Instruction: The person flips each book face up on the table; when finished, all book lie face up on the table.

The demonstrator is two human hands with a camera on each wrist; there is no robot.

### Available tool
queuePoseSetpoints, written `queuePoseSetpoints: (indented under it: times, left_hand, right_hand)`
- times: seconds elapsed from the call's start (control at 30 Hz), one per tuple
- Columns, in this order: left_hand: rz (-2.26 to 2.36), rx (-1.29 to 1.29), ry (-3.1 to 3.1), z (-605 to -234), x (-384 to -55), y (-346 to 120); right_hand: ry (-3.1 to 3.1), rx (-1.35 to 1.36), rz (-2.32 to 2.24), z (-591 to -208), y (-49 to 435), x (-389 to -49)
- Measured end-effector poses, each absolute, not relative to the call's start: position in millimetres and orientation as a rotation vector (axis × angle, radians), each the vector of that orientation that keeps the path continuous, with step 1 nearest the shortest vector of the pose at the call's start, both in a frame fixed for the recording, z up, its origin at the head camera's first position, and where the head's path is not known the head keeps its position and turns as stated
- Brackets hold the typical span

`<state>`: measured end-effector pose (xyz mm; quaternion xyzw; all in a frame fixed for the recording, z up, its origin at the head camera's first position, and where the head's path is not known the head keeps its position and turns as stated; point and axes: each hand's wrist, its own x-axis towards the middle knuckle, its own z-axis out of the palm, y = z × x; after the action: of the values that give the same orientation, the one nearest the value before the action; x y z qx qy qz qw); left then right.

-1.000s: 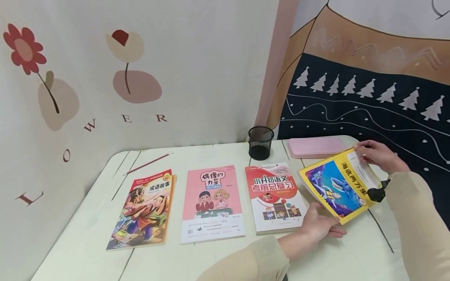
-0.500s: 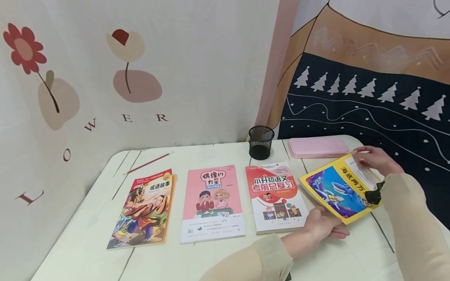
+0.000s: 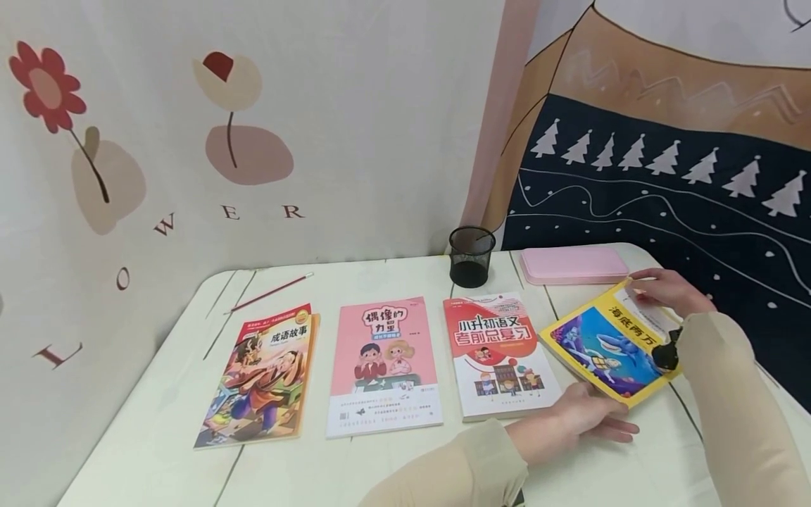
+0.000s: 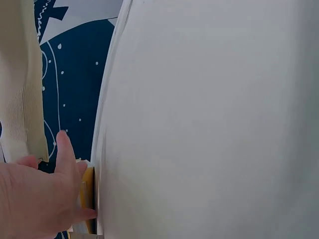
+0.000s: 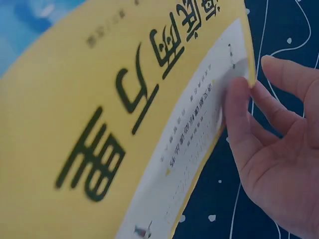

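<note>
A yellow book (image 3: pixel 605 352) with an ocean picture on its cover is tilted over the table's right side. My right hand (image 3: pixel 671 289) pinches its upper right edge; in the right wrist view that hand's thumb lies on the cover's white strip. Near the book's lower corner is my left hand (image 3: pixel 583 415), its fingers stretched out and apart, touching or very close to the edge. The left wrist view shows the left hand (image 4: pixel 40 199) beside the yellow edge. Left of the book lies a red and white book (image 3: pixel 500 359).
A pink book (image 3: pixel 383 366) and a colourful storybook (image 3: pixel 260 380) lie farther left on the white table (image 3: pixel 158 401). A red pencil (image 3: pixel 272 293), a black mesh pen holder (image 3: pixel 471 260) and a pink pencil case (image 3: pixel 573 266) are along the back.
The yellow book's right side has come down and slightly left with my right hand, so the book lies flatter. My left hand has shifted a little right and down.
</note>
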<state>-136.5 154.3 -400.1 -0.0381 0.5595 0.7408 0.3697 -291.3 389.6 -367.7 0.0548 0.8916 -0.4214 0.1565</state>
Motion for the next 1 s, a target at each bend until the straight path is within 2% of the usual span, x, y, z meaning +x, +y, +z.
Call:
queuePoseSetpoints:
  times: [0.37, 0.63, 0.8, 1.0]
  left_hand:
    - [1.782, -0.086, 1.555, -390.5, -136.3, 139.3]
    - [1.582, 0.264, 1.893, -377.3, -150.1, 123.8]
    - [1.427, 0.496, 2.208, -376.2, -169.0, 109.2]
    - [1.401, 0.510, 2.399, -378.4, -193.5, 100.4]
  right_hand:
    - [2.575, 0.020, -1.205, -370.9, 399.3, -281.8]
    - [2.611, 0.040, -1.201, -382.6, 425.1, -261.6]
    - [2.614, 0.161, -1.164, -392.3, 439.9, -253.6]
    - [2.625, 0.263, -1.114, -402.6, 453.9, -254.1]
